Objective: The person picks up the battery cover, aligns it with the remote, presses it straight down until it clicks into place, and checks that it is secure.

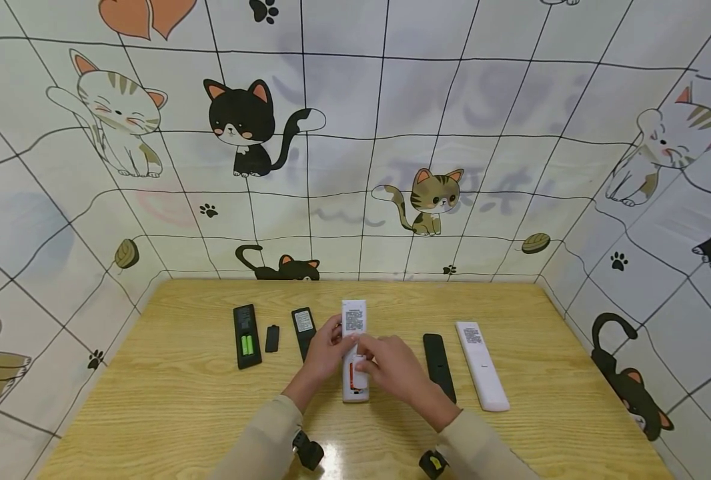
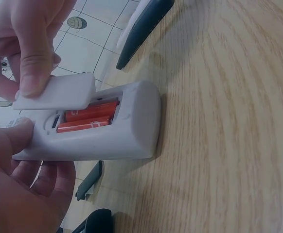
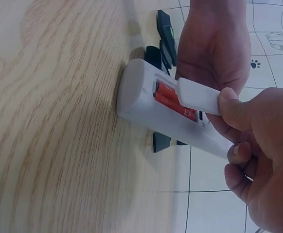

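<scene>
A white remote control (image 1: pixel 354 320) lies back side up in the middle of the table, its lower end against the wood. My left hand (image 1: pixel 324 348) grips it along its side, thumb on top and fingers beneath. Two red batteries (image 2: pixel 88 116) sit side by side in its uncovered compartment. Between thumb and fingers my right hand (image 1: pixel 391 367) pinches the white battery cover (image 2: pixel 59 91), tilted just above the compartment. In the right wrist view the cover (image 3: pixel 198 95) overlaps part of the batteries (image 3: pixel 175 101).
Left on the wooden table (image 1: pixel 181 400) lie a black remote (image 1: pixel 246 327) with green batteries, a small black cover (image 1: pixel 272 339) and another black remote (image 1: pixel 303 327). To the right are a black remote (image 1: pixel 438 363) and a white one (image 1: pixel 481 367). Cat-patterned cloth (image 1: pixel 343 160) surrounds the table.
</scene>
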Tool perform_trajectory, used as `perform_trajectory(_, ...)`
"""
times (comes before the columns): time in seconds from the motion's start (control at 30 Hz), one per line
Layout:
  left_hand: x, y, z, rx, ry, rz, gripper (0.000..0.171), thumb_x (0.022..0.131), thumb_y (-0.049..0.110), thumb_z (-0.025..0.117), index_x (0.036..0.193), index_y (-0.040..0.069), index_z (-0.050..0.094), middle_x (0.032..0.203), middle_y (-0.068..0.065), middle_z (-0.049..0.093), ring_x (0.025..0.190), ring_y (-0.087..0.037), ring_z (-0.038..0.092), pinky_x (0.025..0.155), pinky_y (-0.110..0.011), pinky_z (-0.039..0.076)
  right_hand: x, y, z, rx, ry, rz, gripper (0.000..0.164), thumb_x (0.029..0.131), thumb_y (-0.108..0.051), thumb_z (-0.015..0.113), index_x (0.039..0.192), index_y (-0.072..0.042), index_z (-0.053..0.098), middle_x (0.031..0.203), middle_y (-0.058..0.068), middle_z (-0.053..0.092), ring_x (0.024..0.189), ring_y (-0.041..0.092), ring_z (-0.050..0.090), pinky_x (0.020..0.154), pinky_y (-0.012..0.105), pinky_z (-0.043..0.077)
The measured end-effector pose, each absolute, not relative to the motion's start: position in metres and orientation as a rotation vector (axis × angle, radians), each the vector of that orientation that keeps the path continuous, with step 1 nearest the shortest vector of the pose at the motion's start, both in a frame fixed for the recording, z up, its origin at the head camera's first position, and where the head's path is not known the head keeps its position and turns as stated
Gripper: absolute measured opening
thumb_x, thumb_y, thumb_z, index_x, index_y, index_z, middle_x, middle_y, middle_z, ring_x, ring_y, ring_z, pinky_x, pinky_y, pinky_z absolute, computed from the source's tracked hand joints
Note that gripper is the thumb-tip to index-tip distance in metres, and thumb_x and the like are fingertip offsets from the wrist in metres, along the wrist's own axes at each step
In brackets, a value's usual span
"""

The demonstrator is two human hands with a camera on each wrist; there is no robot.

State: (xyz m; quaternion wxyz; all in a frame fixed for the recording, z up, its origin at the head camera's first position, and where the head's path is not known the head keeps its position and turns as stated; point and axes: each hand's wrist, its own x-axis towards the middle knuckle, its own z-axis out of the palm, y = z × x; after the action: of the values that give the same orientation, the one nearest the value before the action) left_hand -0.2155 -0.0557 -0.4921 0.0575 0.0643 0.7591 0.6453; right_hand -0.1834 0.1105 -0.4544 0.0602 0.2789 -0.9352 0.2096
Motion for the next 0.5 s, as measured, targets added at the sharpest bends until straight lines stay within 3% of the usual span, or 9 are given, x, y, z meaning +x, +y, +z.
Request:
perform_trajectory(0.23, -0.201, -0.056, -0.464, 0.212, 2.278, 1.959, 0.044, 0.099, 0.009, 0.056, 0.141, 0.005, 0.046, 0.129, -0.020, 0.063, 0.112, -0.030, 0.062, 0.090, -0.042, 0.051, -0.184, 0.108, -0.456, 0.836, -2.820, 0.616, 0.017, 0.087, -0.029, 0.071, 0.098, -0.018, 0.062, 0.086, -0.004, 0.071, 0.077, 0.010, 0.065, 0.066, 0.023, 0.047)
perform_trajectory(0.5, -0.214, -0.056, -0.492, 0.207, 2.282, 1.973, 0.045, 0.099, 0.014, 0.056, 0.143, 0.012, 0.045, 0.131, -0.016, 0.062, 0.112, -0.026, 0.063, 0.089, -0.038, 0.052, -0.184, 0.105, -0.458, 0.810, -2.857, 0.621, 0.017, 0.087, -0.028, 0.072, 0.095, -0.019, 0.061, 0.086, -0.004, 0.071, 0.076, 0.010, 0.062, 0.065, 0.022, 0.045)
